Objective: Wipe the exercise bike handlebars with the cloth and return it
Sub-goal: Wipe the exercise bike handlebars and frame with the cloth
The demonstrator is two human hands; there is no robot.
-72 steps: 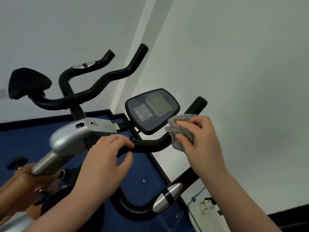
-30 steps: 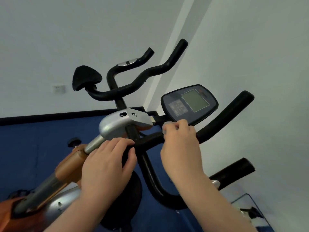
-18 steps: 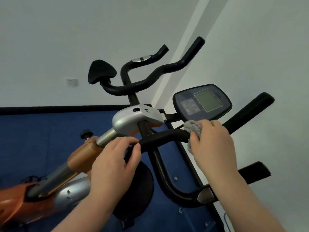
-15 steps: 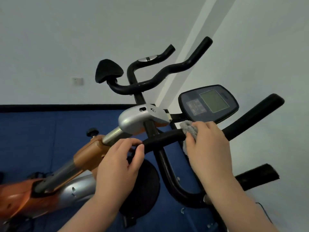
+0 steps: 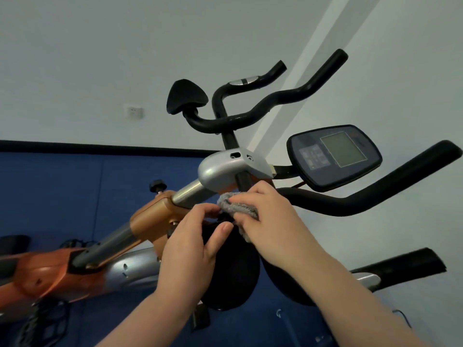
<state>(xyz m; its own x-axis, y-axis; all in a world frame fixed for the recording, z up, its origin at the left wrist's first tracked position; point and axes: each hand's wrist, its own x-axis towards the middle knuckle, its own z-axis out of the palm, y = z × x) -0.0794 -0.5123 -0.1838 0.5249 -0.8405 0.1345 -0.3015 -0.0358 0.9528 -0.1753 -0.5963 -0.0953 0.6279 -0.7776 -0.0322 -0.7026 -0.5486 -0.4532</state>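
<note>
The right hand [image 5: 265, 221] presses a grey cloth [image 5: 238, 209] against the middle of the exercise bike's handlebar [image 5: 350, 201], its fingers curled over the bunched fabric just below the silver bracket [image 5: 225, 169]. The left hand [image 5: 193, 241] meets it from the other side, fingers and thumb curled round the bar beside the cloth; the fingertips seem to touch the cloth's edge, though the two hands overlap there and hide the contact. To the right of the hands the black handlebar runs out and bends upward toward the white wall [image 5: 75, 58]. The display console [image 5: 333, 156] stands just above that stretch, tilted toward the camera. A second, curved bar [image 5: 263, 111] rises higher behind the bracket, with a black pad [image 5: 186, 98] at its left end. The orange frame [image 5: 152, 221] slopes down to the left over the blue floor [image 5: 62, 196], and a wall socket [image 5: 134, 112] sits on the wall above.
</note>
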